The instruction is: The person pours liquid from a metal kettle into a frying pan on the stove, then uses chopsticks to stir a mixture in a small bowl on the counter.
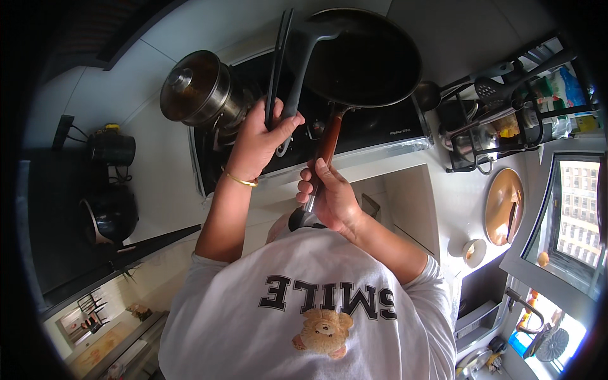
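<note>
My left hand [266, 130] holds a pair of black chopsticks [276, 64] and a grey spatula [300, 78] together, both pointing away from me. The spatula's head reaches over the left side of a dark wok [370, 61], which is on the black gas hob [380, 123]. Around the wok's reddish-brown handle [331, 133], my right hand [332, 194] is closed, with the thumb on top. Left of the wok stands a steel pot [223, 92] with a glass lid [187, 88]. The wok's inside is too dark to make out any contents.
To the right, a black rack [494, 114] holds ladles, a slotted spoon and bottles. A round brown board [504, 206] and a small white bowl [475, 252] lie nearer, before the sink [479, 325]. Black appliances [111, 216] stand on the left counter. An open window [574, 209] is at right.
</note>
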A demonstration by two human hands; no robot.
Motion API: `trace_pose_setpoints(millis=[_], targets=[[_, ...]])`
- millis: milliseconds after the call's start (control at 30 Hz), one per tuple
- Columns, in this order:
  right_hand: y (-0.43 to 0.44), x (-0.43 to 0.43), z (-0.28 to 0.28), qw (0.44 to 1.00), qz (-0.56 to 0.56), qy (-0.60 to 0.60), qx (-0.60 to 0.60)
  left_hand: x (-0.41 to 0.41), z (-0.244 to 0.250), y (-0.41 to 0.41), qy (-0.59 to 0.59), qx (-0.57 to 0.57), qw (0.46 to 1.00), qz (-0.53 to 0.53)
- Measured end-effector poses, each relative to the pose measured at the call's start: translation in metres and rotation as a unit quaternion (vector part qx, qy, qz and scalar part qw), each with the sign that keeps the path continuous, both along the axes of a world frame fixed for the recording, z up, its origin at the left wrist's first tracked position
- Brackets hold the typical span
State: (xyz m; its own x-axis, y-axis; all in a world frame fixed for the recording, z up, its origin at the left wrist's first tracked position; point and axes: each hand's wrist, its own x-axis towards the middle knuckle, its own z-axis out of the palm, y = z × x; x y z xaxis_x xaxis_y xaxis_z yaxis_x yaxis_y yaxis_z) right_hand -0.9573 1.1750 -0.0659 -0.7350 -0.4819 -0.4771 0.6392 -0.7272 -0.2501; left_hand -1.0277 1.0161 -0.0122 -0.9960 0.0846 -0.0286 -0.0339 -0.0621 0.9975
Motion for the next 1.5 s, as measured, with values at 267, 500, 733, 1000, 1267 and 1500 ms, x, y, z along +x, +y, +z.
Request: trace_pose_setpoints(millis=[267, 500, 733, 1000, 1267, 1500], targets=[[0.0, 0.021, -0.075, 0.997, 0.042, 0.064, 0.001, 0.009, -0.007, 0.003, -0.021, -0.03, 0.999, 0.014], [0.003, 0.021, -0.083, 0.996, 0.065, 0.063, -0.001, 0.015, -0.013, 0.002, -0.023, -0.027, 0.999, 0.015], [0.004, 0.013, -0.054, 0.996, 0.054, 0.062, -0.017, 0.015, -0.011, 0.003, -0.018, -0.02, 1.0, 0.013], [0.008, -0.018, 0.016, 0.998, 0.039, 0.044, -0.01, 0.012, 0.009, 0.011, -0.025, -0.039, 0.999, 0.019], [0.02, -0.032, 0.048, 0.998, 0.035, 0.041, -0.017, 0.011, 0.013, 0.013, -0.006, -0.005, 1.0, 0.009], [0.016, -0.012, 0.008, 0.998, 0.044, 0.02, 0.032, 0.013, 0.007, 0.013, -0.014, -0.035, 0.999, 0.011]])
